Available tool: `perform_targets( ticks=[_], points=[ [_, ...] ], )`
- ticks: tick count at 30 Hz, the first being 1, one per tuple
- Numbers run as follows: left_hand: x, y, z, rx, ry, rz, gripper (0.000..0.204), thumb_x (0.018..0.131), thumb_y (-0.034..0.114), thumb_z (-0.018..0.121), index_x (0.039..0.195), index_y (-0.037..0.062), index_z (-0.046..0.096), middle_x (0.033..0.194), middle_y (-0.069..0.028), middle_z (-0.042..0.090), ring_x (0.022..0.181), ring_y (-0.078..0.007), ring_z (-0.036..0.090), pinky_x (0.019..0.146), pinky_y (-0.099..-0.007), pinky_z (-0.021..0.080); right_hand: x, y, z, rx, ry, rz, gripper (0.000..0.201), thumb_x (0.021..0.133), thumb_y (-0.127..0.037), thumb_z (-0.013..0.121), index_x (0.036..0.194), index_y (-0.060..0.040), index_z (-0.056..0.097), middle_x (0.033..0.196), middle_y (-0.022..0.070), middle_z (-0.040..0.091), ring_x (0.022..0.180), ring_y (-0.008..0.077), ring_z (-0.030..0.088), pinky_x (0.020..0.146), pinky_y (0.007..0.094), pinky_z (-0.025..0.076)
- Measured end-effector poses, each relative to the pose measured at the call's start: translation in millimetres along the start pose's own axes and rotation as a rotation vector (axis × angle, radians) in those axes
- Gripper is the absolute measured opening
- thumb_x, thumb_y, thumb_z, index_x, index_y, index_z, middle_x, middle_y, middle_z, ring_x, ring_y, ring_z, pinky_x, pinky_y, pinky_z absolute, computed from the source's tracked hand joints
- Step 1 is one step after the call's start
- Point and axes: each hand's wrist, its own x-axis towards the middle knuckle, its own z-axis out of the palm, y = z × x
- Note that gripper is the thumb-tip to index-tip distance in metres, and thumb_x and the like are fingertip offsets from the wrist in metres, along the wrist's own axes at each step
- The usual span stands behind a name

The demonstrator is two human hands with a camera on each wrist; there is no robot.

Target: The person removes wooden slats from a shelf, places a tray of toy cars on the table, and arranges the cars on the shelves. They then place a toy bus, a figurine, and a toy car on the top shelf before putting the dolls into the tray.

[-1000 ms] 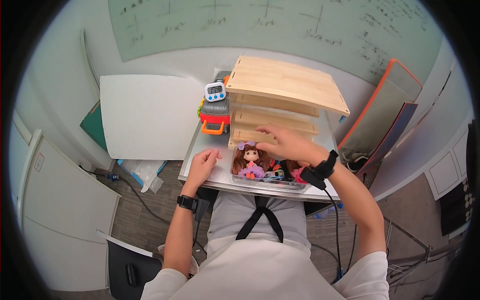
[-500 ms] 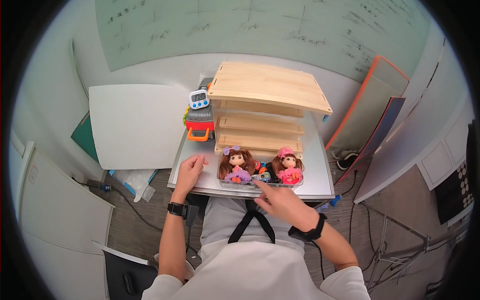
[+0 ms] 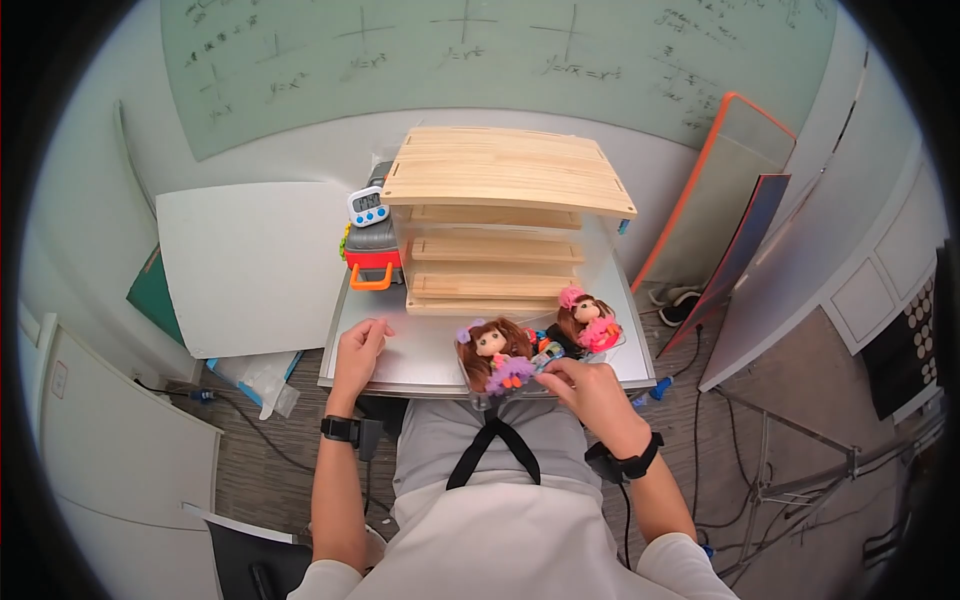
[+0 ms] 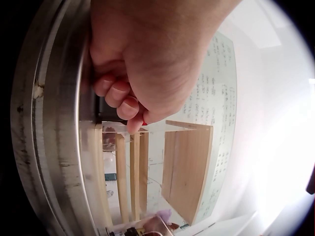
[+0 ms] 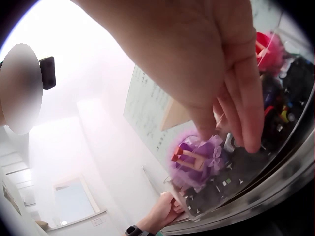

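A clear bin [image 3: 482,403] stands askew at the table's front edge, one corner over the edge. It holds a doll in a purple dress [image 3: 510,374], [image 5: 197,160], a doll in a pink dress [image 3: 598,333] and several small toy cars [image 3: 547,352]. My right hand [image 3: 592,396], [image 5: 197,64] grips the bin's near side between the dolls, thumb and fingers bent at its rim; the exact contact is partly hidden. My left hand [image 3: 358,356], [image 4: 152,64] rests at the table's left front, fingers loosely curled with nothing seen in them.
Behind the bin stands a tiered wooden shelf [image 3: 510,170]. To its left are a grey and red toy case [image 3: 372,250] with an orange handle and a white timer [image 3: 367,207] on it. Boards [image 3: 710,190] lean at the right.
My right hand has come down from above the bin to its near side. The bin with both dolls has turned, its left end nearer my body. The left hand stays about where it was.
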Motion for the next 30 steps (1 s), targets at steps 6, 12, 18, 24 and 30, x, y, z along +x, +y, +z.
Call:
perform_targets(
  ticks=[6, 12, 18, 24, 30],
  points=[
    [-0.3, 0.9, -0.2, 0.003, -0.009, 0.003, 0.034, 0.108, 0.028, 0.059, 0.088, 0.0022, 0.069, 0.062, 0.0109, 0.036, 0.057, -0.0016, 0.028, 0.051, -0.0256, 0.021, -18.6, 33.0, -30.3, -0.126, 0.047, 0.059, 0.03, 0.094, -0.028, 0.077, 0.09, 0.0014, 0.074, 0.074, 0.0186, 0.072, 0.068, 0.0349, 0.072, 0.063, 0.0392, 0.056],
    [0.6, -0.5, -0.9, -0.019, -0.023, -0.026, 0.034, 0.109, 0.027, 0.057, 0.086, 0.0034, 0.067, 0.062, 0.0104, 0.037, 0.057, -0.0014, 0.029, 0.051, -0.0249, 0.021, -15.7, 64.2, -58.3, -0.176, 0.138, 0.045, 0.022, 0.093, -0.019, 0.075, 0.088, 0.0025, 0.073, 0.076, 0.0195, 0.073, 0.069, 0.0348, 0.073, 0.065, 0.0387, 0.058],
    [-1.2, 4.0, 0.2, 0.008, -0.013, -0.023, 0.034, 0.109, 0.028, 0.057, 0.087, 0.0034, 0.067, 0.062, 0.0104, 0.038, 0.056, -0.0012, 0.029, 0.051, -0.0248, 0.02, -5.2, 80.2, -71.5, -0.286, 0.102, 0.086, 0.024, 0.091, -0.022, 0.074, 0.089, 0.0015, 0.073, 0.078, 0.0234, 0.071, 0.073, 0.0424, 0.071, 0.07, 0.0475, 0.057],
    [0.7, -0.6, -0.3, -0.017, -0.019, -0.02, 0.035, 0.109, 0.028, 0.057, 0.087, 0.0037, 0.067, 0.062, 0.0108, 0.037, 0.056, -0.0012, 0.028, 0.051, -0.0248, 0.021, 19.0, 104.4, -91.9, -0.143, 0.063, 0.197, 0.02, 0.092, -0.013, 0.067, 0.103, 0.0023, 0.075, 0.075, 0.0257, 0.07, 0.069, 0.04, 0.072, 0.067, 0.0462, 0.057],
    [0.5, -0.9, -0.1, 0.0, -0.013, 0.021, 0.034, 0.109, 0.027, 0.059, 0.087, 0.0024, 0.068, 0.063, 0.0106, 0.037, 0.057, -0.0015, 0.029, 0.051, -0.0248, 0.022, 48.1, 127.7, -108.4, -0.336, 0.06, 0.118, 0.032, 0.09, -0.008, 0.061, 0.117, 0.0031, 0.073, 0.094, 0.0279, 0.072, 0.088, 0.0428, 0.072, 0.082, 0.047, 0.057]
  ],
)
